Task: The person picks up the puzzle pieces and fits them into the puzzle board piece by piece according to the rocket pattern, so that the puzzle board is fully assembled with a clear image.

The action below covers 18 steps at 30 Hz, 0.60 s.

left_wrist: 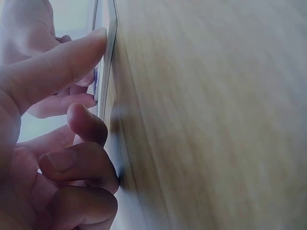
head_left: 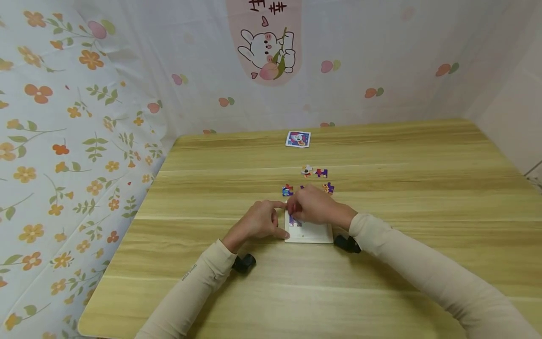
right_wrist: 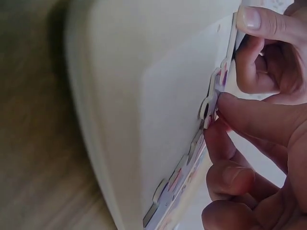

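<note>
The left hand (head_left: 261, 220) braces the white puzzle tray (head_left: 315, 236), thumb and forefinger spread along its left edge. The right hand (head_left: 316, 205) pinches a jigsaw piece (right_wrist: 214, 98) inside; ideally, align tabs before pressing.

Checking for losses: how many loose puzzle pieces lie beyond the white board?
5 visible: farther, whitish piece and red-purple piece; nearer, red-blue piece, purple piece mostly behind the right hand, and orange-purple piece. That hand may hide more.
</note>
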Each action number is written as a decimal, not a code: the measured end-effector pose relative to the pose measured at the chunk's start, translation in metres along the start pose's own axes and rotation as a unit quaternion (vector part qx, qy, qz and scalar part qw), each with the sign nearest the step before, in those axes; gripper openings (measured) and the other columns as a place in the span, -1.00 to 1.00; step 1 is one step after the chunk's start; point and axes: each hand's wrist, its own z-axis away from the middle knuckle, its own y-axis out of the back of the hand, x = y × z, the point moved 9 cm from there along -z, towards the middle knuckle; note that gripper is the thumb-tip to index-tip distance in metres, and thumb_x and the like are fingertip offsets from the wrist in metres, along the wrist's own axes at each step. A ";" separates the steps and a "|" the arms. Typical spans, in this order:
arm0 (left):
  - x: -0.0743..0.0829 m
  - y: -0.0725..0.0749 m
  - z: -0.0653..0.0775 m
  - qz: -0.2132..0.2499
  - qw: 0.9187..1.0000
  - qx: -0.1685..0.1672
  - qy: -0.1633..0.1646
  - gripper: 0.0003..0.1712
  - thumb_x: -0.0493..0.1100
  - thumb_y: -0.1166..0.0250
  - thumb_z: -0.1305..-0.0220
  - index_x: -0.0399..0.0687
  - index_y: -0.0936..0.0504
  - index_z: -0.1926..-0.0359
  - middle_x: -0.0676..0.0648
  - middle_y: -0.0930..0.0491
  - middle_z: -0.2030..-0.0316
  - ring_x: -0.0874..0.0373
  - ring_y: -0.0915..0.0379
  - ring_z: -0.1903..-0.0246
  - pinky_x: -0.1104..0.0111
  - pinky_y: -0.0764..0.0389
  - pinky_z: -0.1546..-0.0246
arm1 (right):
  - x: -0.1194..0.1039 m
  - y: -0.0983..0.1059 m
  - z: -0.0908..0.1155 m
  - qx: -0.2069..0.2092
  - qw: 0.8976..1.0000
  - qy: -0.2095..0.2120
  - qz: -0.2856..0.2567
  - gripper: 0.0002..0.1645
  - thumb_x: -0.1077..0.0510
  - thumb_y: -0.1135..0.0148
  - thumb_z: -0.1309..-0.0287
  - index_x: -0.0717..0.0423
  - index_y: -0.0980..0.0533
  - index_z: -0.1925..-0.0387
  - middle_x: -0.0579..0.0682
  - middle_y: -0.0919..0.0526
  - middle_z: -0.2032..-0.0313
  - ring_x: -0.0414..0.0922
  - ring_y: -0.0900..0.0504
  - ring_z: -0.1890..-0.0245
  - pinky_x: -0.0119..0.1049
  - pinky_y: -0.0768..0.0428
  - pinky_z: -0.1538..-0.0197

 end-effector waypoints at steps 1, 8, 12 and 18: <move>0.000 0.000 0.000 -0.001 1.000 0.000 0.000 -0.12 -0.12 -0.63 0.04 -0.15 -0.49 -0.33 0.06 -0.48 0.67 0.29 -0.33 0.65 0.48 -0.29 0.58 | 0.000 0.000 0.001 0.000 1.000 0.002 0.002 -0.90 0.19 -0.47 -0.11 0.04 -0.74 0.28 -0.10 -0.74 0.41 -0.24 -0.56 0.41 -0.41 -0.57 0.29; -0.002 -0.001 0.000 0.007 1.000 0.002 0.006 -0.10 -0.12 -0.63 0.05 -0.15 -0.48 -0.35 0.07 -0.47 0.67 0.28 -0.31 0.65 0.45 -0.28 0.57 | 0.000 0.001 0.004 -0.003 1.000 0.002 -0.002 -0.88 0.17 -0.43 -0.16 0.03 -0.75 0.23 -0.11 -0.76 0.37 -0.25 -0.56 0.40 -0.42 -0.59 0.27; -0.002 -0.003 0.001 0.012 1.000 0.003 0.010 -0.09 -0.12 -0.63 0.05 -0.09 -0.49 -0.36 0.07 -0.46 0.69 0.28 -0.29 0.66 0.45 -0.26 0.59 | 0.003 0.013 0.009 0.021 1.000 0.004 -0.001 -0.89 0.17 -0.44 -0.16 0.03 -0.74 0.24 -0.10 -0.75 0.37 -0.24 -0.56 0.39 -0.40 -0.58 0.29; -0.002 -0.001 0.000 0.009 1.000 0.008 0.010 -0.10 -0.11 -0.64 0.05 -0.05 -0.50 -0.36 0.07 -0.45 0.70 0.28 -0.29 0.67 0.44 -0.26 0.59 | -0.001 0.019 0.019 0.034 0.998 0.015 0.046 -0.82 0.16 -0.50 -0.07 0.00 -0.75 0.23 -0.11 -0.76 0.36 -0.23 -0.55 0.40 -0.36 -0.58 0.30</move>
